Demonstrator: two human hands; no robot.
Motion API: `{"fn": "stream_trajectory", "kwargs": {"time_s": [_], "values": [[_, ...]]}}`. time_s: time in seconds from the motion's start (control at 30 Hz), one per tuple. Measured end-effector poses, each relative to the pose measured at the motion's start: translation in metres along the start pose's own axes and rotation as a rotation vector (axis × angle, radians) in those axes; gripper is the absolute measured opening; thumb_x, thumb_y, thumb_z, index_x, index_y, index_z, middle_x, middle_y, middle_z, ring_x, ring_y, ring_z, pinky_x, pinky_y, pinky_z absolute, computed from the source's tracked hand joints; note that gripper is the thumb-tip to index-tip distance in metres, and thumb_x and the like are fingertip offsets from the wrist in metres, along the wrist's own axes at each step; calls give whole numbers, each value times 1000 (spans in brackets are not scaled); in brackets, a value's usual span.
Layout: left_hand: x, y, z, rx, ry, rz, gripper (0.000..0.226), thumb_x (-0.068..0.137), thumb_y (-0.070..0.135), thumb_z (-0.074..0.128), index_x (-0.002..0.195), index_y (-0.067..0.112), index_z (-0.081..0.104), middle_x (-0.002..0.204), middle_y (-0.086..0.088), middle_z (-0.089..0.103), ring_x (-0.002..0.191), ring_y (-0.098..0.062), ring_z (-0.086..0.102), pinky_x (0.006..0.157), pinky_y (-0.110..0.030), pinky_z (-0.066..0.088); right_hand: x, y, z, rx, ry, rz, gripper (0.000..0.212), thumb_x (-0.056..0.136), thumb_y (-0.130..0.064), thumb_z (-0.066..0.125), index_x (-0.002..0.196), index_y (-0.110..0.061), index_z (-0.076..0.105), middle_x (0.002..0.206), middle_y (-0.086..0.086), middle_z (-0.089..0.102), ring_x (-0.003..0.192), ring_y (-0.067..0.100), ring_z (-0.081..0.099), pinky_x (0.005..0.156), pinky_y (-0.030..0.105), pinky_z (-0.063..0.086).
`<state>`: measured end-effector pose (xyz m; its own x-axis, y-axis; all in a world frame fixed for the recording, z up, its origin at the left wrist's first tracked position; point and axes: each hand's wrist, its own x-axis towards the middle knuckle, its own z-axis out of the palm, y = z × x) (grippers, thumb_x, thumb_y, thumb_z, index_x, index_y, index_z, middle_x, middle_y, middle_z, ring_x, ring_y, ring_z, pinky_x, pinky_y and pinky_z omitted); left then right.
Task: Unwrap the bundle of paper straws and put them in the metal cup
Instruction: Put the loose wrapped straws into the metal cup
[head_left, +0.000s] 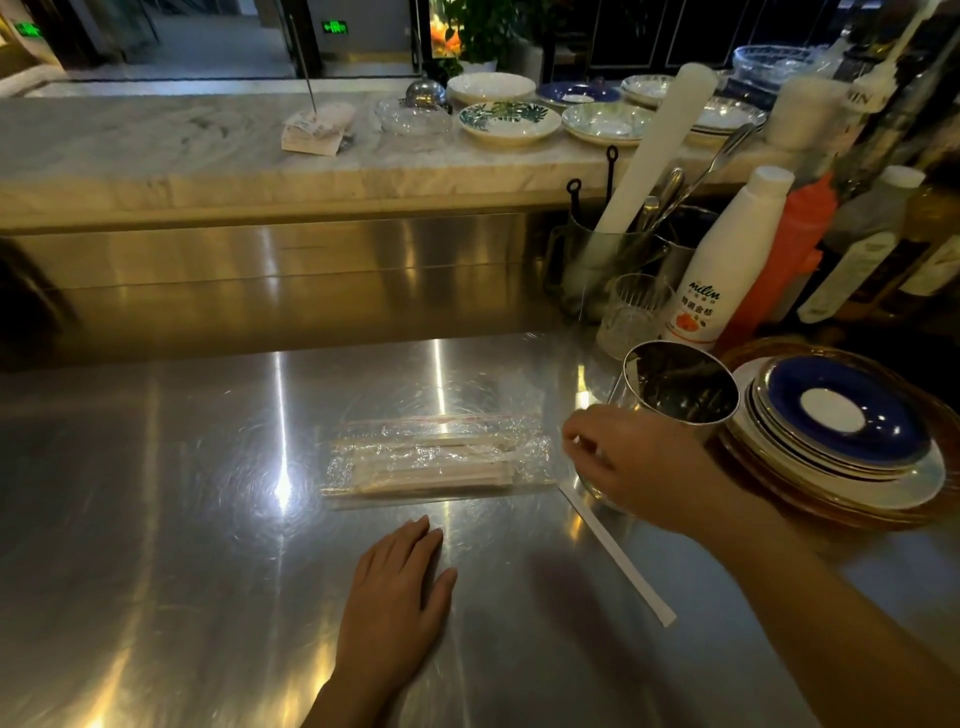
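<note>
Straws (436, 462) wrapped, apparently beside right fingers (574, 434)

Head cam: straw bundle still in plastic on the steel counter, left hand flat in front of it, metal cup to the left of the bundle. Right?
Not quite. The head view shows the metal cup to the right of the straw bundle, beside the stacked plates. The rest holds: bundle still in plastic on the steel counter, left hand flat in front.

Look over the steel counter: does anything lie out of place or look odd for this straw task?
One wrapped straw lies loose and slanted on the counter, apart from the plastic bag of straws, below the right hand by the metal cup. The left hand rests flat. Nothing looks spilled or damaged.
</note>
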<state>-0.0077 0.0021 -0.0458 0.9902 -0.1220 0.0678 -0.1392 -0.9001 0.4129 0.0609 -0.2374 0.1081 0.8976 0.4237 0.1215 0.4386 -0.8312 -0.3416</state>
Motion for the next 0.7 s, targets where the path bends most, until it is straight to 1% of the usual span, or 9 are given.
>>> {"fn": "stream_trajectory", "kwargs": {"time_s": [0.07, 0.2, 0.23, 0.33, 0.4, 0.5, 0.6, 0.63, 0.7], "values": [[-1, 1, -1, -5, 2, 3, 52, 86, 49, 34, 125, 22, 53, 133, 1, 54, 121, -17, 49, 100, -32, 29, -3, 7, 27, -49, -112, 69, 19, 91, -29, 42, 101, -17, 53, 86, -6, 53, 72, 11, 52, 59, 18, 33], [-1, 1, -2, -24, 12, 0, 46, 88, 45, 41, 125, 21, 53, 134, -1, 54, 122, -19, 49, 101, -33, 28, -11, 21, 67, -161, -330, 281, 18, 88, -24, 46, 102, -14, 48, 97, 4, 61, 73, 16, 54, 60, 24, 37], [-1, 2, -2, -25, 11, -1, 46, 88, 44, 42, 125, 20, 53, 133, -1, 54, 122, -19, 49, 101, -33, 28, -13, 24, 74, -168, -357, 323, 19, 87, -22, 46, 104, -14, 48, 98, 5, 62, 74, 18, 57, 59, 24, 38], [-1, 2, -3, -20, 14, 3, 47, 88, 47, 38, 124, 21, 54, 132, 0, 56, 119, -19, 51, 100, -32, 28, -18, 29, 89, -201, -382, 424, 21, 86, -18, 45, 107, -13, 46, 106, 7, 61, 92, 24, 61, 67, 29, 43], [-1, 2, -2, -25, 11, 3, 49, 88, 48, 35, 124, 21, 53, 132, 0, 55, 120, -19, 51, 100, -32, 28, -19, 30, 94, -146, -367, 478, 20, 84, -16, 47, 103, -14, 45, 96, 5, 60, 89, 24, 61, 63, 28, 42], [0, 1, -1, -23, 10, 8, 49, 88, 48, 34, 125, 21, 52, 133, 0, 54, 121, -18, 49, 101, -31, 27, -19, 29, 97, -125, -379, 474, 18, 79, -14, 49, 97, -14, 43, 79, 0, 51, 79, 21, 59, 57, 26, 38], [0, 1, -1, -20, 10, 12, 50, 88, 48, 34, 126, 21, 51, 134, -1, 53, 122, -18, 48, 102, -31, 26, -17, 27, 96, -137, -463, 412, 24, 80, -16, 47, 103, -11, 45, 89, 5, 57, 78, 21, 55, 54, 23, 34], [0, 1, -1, -20, 11, 12, 50, 88, 48, 34, 126, 21, 50, 135, -1, 52, 123, -18, 47, 102, -31, 26, -15, 27, 94, -102, -499, 376, 23, 81, -18, 47, 102, -10, 46, 86, 5, 55, 74, 19, 52, 50, 23, 32], [0, 1, -2, -25, 10, 9, 49, 89, 48, 35, 128, 21, 49, 136, -1, 51, 124, -18, 46, 103, -31, 25, -10, 24, 85, 16, -548, 336, 5, 84, -25, 50, 87, -21, 47, 72, -5, 48, 62, 9, 48, 46, 20, 29]]}}
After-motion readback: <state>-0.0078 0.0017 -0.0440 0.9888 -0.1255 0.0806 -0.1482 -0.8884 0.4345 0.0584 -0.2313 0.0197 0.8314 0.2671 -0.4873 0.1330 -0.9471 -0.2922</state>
